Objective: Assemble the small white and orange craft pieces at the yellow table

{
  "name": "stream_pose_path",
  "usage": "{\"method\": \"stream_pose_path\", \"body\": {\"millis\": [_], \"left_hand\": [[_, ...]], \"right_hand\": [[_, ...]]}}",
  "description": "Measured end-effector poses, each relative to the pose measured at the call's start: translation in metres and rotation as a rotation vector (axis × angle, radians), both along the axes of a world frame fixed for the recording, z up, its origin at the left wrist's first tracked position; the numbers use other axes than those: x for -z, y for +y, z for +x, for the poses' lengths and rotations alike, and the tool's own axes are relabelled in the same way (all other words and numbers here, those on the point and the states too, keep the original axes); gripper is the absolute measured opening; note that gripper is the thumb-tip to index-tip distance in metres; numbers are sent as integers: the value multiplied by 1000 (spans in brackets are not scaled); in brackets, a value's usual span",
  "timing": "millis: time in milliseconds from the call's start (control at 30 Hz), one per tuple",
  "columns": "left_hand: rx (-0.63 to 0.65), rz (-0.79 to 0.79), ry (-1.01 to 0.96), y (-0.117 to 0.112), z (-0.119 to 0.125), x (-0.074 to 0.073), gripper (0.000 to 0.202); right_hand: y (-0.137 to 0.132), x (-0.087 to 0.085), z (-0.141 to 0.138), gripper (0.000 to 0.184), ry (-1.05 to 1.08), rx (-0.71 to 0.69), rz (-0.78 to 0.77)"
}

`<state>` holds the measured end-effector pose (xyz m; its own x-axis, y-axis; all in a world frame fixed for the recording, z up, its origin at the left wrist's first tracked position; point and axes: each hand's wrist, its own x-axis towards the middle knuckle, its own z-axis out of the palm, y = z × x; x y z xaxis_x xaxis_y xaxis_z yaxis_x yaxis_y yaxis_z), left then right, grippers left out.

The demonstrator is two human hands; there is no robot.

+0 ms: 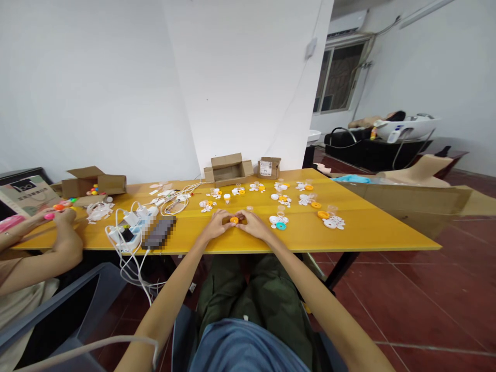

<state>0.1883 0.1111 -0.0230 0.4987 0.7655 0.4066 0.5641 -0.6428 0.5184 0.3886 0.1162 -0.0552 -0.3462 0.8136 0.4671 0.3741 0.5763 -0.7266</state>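
Near the table's front edge, my left hand (218,225) and my right hand (250,225) meet around a small round orange part (234,220). Fingers of both hands are closed on its two sides; its exact kind is too small to make out. Just right of my right hand lies a cluster of white discs (274,220) with a teal ring (281,226). A clear round cap (250,208) sits just beyond my fingers. Behind my hands stands a small white and orange piece (227,198).
Several clusters of white and orange parts (306,199) spread over the yellow table (372,227). Two cardboard boxes (228,170) stand at the back. To the left are a power strip (135,232), cables and a dark pixelated object (158,232). A co-worker's hands (64,217) hold colourful balls.
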Motion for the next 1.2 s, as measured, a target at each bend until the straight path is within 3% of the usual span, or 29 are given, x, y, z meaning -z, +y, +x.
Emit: {"method": "stream_pose_path", "body": {"millis": [567,833,1200], "left_hand": [[-26,-13,22,-5,2,-3,26],[-9,8,12,-3,0,-2,27],[-31,-14,39,-4,1,-4,24]], "right_hand": [[-4,-6,-2,31,14,24,-30],[-8,-12,0,14,6,28,12],[-9,-13,-1,13,-25,28,9]]}}
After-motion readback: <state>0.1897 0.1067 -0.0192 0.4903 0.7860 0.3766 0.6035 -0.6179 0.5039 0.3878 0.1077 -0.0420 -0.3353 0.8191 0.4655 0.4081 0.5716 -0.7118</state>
